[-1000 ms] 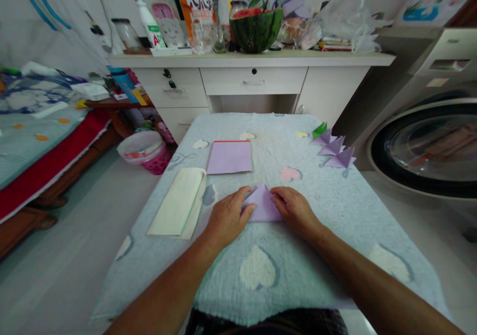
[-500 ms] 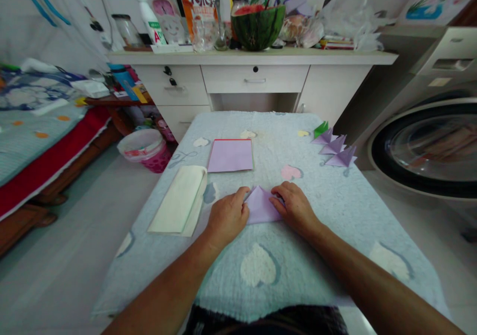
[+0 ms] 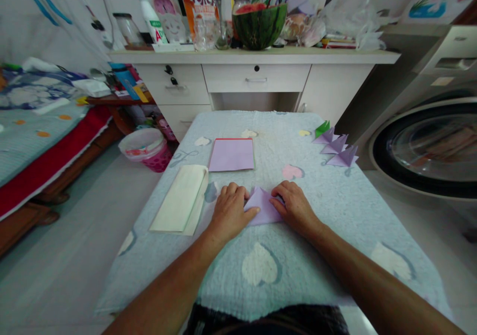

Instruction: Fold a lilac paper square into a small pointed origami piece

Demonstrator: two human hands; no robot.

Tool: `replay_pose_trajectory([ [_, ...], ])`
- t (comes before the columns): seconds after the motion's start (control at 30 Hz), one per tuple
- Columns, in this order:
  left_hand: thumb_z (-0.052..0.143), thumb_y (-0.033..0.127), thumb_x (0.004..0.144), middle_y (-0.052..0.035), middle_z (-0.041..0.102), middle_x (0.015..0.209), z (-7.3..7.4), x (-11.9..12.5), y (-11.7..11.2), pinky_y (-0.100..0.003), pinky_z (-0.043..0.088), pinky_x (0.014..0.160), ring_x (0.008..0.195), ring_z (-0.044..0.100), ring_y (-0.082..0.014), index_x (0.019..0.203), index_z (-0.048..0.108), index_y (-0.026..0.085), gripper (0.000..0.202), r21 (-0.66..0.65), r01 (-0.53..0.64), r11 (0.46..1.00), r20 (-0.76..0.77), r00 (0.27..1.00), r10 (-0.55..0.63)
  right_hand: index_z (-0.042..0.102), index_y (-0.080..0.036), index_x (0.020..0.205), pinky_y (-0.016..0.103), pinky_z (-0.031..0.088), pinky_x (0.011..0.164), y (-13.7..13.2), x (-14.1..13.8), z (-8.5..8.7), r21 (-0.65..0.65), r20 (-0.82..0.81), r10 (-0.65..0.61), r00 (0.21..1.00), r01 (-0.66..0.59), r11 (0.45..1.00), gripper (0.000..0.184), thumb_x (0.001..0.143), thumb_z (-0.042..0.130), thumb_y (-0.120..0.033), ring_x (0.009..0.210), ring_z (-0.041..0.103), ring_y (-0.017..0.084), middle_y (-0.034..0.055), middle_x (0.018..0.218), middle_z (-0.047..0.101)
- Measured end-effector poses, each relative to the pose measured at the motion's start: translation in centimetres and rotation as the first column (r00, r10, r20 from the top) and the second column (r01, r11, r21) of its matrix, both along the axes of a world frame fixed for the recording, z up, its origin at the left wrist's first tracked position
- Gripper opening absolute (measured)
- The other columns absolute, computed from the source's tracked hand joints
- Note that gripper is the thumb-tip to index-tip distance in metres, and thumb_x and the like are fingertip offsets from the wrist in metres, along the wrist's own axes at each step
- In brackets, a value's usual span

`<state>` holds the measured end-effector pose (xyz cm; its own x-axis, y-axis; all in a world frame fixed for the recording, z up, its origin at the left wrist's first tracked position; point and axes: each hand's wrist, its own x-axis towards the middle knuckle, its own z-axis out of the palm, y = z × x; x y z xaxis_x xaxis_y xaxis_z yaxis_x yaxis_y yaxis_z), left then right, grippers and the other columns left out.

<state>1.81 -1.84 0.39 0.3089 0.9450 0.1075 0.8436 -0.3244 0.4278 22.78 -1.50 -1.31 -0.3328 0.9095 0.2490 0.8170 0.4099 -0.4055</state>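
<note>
A folded purple paper [image 3: 264, 209] lies on the light blue cloth of the table [image 3: 328, 225], between my two hands. My left hand [image 3: 229, 211] presses on its left side, thumb on the paper and fingers curled over the left flap. My right hand [image 3: 294, 207] pinches and holds down its right edge. A stack of flat purple sheets [image 3: 231, 154] with a red edge lies just beyond. Three folded purple pieces [image 3: 337, 148] and a green one [image 3: 320, 128] sit at the table's far right.
A cream folded cloth [image 3: 182, 200] lies to the left of my hands. Behind the table stands a white desk [image 3: 253, 79] with a cut watermelon [image 3: 260, 25] and bottles. A washing machine [image 3: 425, 141] is at right, a pink bin [image 3: 145, 148] and a bed [image 3: 33, 126] at left.
My left hand has slid over the paper's left flap and folded it inward, so less of the paper shows. My right hand has barely moved.
</note>
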Motion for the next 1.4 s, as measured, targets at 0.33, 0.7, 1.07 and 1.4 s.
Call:
replay_pose_trajectory([
  [0.33, 0.065, 0.020, 0.075, 0.0064, 0.056, 0.073, 0.5, -0.2, 0.4, -0.026, 0.039, 0.065, 0.067, 0.054, -0.0139, 0.099, 0.047, 0.022, 0.031, -0.199, 0.082, 0.977, 0.408, 0.913, 0.006, 0.057, -0.019, 0.094, 0.029, 0.043, 0.071, -0.6, 0.2, 1.3, -0.205, -0.319, -0.050, 0.946, -0.018, 0.979, 0.011, 0.084, 0.060, -0.020, 0.073, 0.057, 0.016, 0.0009, 0.079, 0.062],
  [0.7, 0.062, 0.028, 0.082, -0.0002, 0.063, 0.080, 1.4, 0.0, 0.5, -0.027, 0.042, 0.069, 0.077, 0.058, -0.0165, 0.087, 0.065, 0.019, 0.010, -0.116, 0.146, 0.982, 0.421, 0.903, -0.084, 0.062, -0.019, 0.077, 0.026, 0.042, 0.066, -0.6, 0.8, 2.1, -0.189, -0.465, 0.024, 0.885, -0.126, 0.974, 0.020, 0.089, 0.057, -0.034, 0.069, 0.054, 0.014, 0.0006, 0.072, 0.058],
  [1.07, 0.054, 0.035, 0.090, 0.0008, 0.057, 0.068, 1.6, 0.1, 0.2, -0.025, 0.038, 0.063, 0.067, 0.053, -0.0138, 0.074, 0.064, 0.017, 0.026, -0.061, 0.129, 0.990, 0.438, 0.894, -0.089, 0.058, -0.019, 0.071, 0.026, 0.041, 0.065, -0.8, 0.7, 2.5, -0.194, -0.485, 0.030, 0.874, -0.141, 0.971, 0.025, 0.089, 0.055, -0.035, 0.067, 0.052, 0.013, 0.0000, 0.069, 0.055],
  [1.4, 0.054, 0.034, 0.090, 0.0004, 0.059, 0.068, 1.6, 0.3, 0.1, -0.025, 0.039, 0.063, 0.069, 0.055, -0.0143, 0.072, 0.064, 0.018, 0.026, -0.048, 0.142, 0.989, 0.438, 0.893, -0.107, 0.062, -0.019, 0.083, 0.028, 0.043, 0.071, -0.8, 0.7, 2.3, -0.175, -0.476, 0.023, 0.879, -0.120, 0.977, 0.018, 0.088, 0.059, -0.036, 0.074, 0.055, 0.015, 0.0014, 0.077, 0.060],
])
